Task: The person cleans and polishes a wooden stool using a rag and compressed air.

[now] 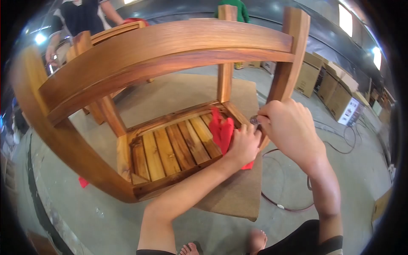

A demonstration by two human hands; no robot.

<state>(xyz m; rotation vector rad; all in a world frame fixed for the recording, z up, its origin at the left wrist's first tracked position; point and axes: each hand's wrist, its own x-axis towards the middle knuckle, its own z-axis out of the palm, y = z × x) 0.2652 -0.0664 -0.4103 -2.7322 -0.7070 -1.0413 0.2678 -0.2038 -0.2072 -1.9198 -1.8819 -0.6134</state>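
A varnished wooden furniture frame (170,40) with a curved rail, square posts and a slatted panel (172,146) fills the middle of the view. My left hand (244,145) is closed on a red cloth (221,127), which sticks out on both sides of it, beside the frame's right post (289,55). Just above it, my right hand (293,127) is closed around a small shiny metal piece (255,120) at the same post. Most of that piece is hidden by my fingers, so its kind does not show.
The frame rests on a brown board-topped surface (229,195). A hose (293,210) curls over the concrete floor at right, with cardboard boxes (338,91) beyond. At the upper left, a person (83,17) stands near another wooden piece; a green-clad person (242,10) stands behind.
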